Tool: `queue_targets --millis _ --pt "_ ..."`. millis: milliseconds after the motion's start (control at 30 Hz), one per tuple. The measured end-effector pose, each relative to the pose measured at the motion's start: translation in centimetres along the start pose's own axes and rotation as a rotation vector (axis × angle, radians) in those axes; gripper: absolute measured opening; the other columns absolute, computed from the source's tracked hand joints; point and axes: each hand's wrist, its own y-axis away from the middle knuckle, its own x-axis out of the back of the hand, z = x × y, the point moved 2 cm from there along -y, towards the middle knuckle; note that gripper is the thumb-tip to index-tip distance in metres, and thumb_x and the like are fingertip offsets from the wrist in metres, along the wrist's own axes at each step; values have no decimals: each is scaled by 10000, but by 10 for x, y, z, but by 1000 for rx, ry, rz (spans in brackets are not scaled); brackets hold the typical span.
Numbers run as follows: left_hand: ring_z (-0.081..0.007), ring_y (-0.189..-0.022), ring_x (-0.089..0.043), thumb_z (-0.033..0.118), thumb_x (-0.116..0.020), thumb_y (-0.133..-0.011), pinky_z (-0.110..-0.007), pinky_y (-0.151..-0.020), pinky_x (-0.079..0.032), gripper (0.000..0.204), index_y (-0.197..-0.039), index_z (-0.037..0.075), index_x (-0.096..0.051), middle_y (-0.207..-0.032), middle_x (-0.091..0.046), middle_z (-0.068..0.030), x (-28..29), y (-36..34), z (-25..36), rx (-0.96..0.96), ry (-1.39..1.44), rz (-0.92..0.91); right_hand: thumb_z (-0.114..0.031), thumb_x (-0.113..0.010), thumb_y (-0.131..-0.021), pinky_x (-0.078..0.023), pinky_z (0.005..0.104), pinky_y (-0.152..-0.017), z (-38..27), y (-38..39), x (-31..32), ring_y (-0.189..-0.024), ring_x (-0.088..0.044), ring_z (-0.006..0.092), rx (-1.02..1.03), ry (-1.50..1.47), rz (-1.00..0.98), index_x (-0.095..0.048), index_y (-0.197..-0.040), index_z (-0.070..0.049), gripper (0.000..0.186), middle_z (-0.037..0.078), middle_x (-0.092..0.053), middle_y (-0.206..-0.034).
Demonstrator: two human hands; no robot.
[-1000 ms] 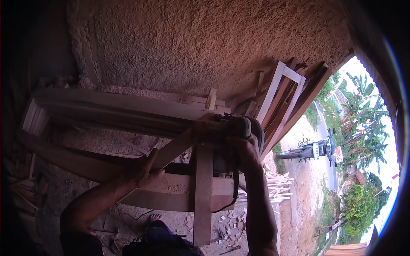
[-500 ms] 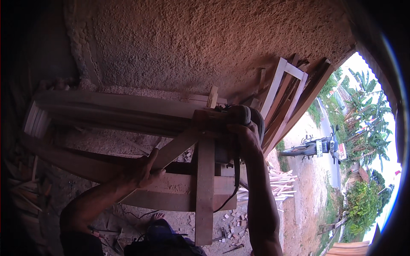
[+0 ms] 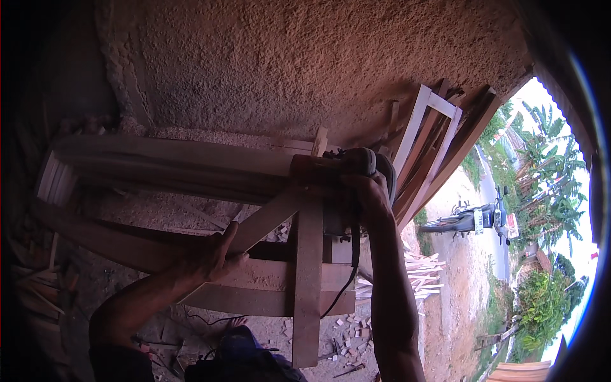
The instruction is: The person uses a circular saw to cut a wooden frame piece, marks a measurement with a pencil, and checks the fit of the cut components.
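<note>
My right hand is closed around the handle of a dark, corded power tool. The tool sits at the right end of a long wooden beam, over a crossing board; its underside is hidden in shadow. A black cord hangs down from it. My left hand grips a slanting wooden strip, thumb on one side and fingers on the other. That strip's upper end meets the crossing board close to the tool. Beneath my left hand lies a curved wooden piece.
A rough wall rises behind the work. Long boards and a pale wooden frame lean against it at the right. Offcuts litter the ground, and thin sticks lie piled beyond my right arm. A motorcycle stands outside.
</note>
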Motion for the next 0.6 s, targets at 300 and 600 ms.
queue_targets --millis 300,600 --pt "-486 -975 -689 496 -583 -982 -517 -856 -561 895 -1530 -126 -246 -1080 -642 -403 1 1 0 -26 23 12 -67 -699 -796 -547 299 -681 6 -19 6 -754 -645 155 -12 47 -1 -708 -1056 -5 267 60 -677 -890" --pt "-477 -988 -688 484 -580 -990 -516 -865 -562 885 -1534 -123 -237 -1097 -639 -400 5 0 4 16 3 -37 -103 -686 -804 -552 310 -624 4 -26 4 -724 -640 161 39 -1 -65 -680 -1066 15 287 74 -665 -883"
